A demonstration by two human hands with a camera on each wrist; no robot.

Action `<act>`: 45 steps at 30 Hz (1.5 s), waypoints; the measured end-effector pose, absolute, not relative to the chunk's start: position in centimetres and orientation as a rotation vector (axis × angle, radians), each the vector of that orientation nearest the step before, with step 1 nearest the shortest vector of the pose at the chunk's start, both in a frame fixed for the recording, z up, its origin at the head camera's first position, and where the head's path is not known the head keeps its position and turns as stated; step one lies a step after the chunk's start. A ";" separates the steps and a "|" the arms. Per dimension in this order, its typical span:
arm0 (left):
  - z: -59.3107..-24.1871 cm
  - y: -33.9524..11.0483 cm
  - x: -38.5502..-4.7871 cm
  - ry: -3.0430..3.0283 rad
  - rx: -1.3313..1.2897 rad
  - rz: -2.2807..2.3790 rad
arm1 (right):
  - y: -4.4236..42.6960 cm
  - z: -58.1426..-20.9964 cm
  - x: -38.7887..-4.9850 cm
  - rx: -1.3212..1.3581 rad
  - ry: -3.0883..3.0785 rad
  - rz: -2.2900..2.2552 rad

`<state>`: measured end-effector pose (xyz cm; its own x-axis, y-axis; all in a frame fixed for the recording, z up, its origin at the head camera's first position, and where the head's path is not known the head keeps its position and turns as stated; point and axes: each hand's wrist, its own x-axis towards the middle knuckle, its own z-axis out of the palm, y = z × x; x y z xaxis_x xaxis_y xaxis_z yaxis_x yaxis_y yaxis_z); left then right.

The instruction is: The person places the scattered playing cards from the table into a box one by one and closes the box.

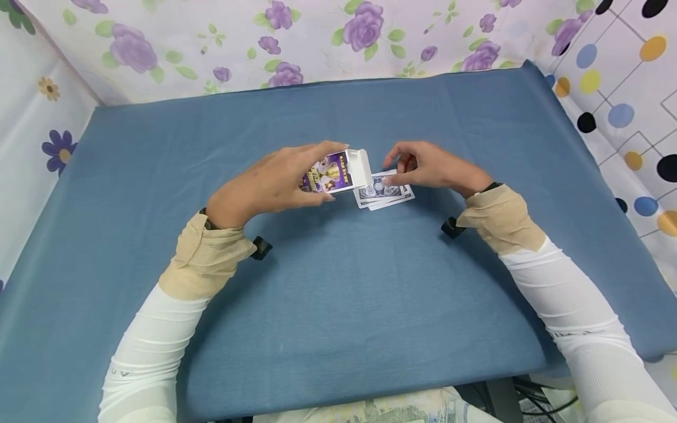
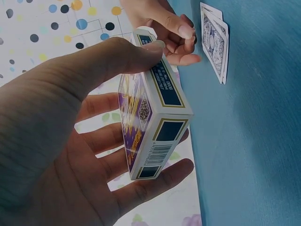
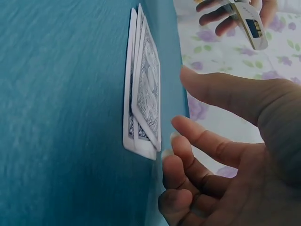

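My left hand (image 1: 277,179) holds a purple and white playing-card box (image 1: 329,174) between thumb and fingers, above the table. The box's white end flap (image 1: 359,168) stands open toward the right. In the left wrist view, the box's barcode end (image 2: 157,153) faces the camera. A small, uneven stack of playing cards (image 1: 382,189) lies on the cloth, patterned backs up, just right of the box. Over the cards' right side hovers my right hand (image 1: 431,164), its fingers loosely bent and holding nothing. The right wrist view shows a gap between its fingertips (image 3: 170,165) and the cards (image 3: 146,89).
A blue cloth (image 1: 349,282) covers the table. Behind it hangs a floral curtain (image 1: 317,41), with a dotted sheet (image 1: 624,117) along the right side. Dark cables (image 1: 545,405) show below the front edge.
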<state>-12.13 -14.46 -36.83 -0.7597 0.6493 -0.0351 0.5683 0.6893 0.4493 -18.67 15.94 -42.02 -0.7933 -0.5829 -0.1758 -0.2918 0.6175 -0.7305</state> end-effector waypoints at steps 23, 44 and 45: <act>-37.1 -14.4 -12.2 2.696 0.983 0.632 | 15.8 -43.0 -19.1 -0.693 2.476 -0.864; -37.1 -14.6 -12.5 2.683 0.954 0.624 | 16.9 -41.0 -19.6 -0.556 2.437 -1.254; -37.2 -14.6 -12.5 2.684 0.957 0.628 | 16.8 -40.9 -19.6 -0.552 2.435 -1.251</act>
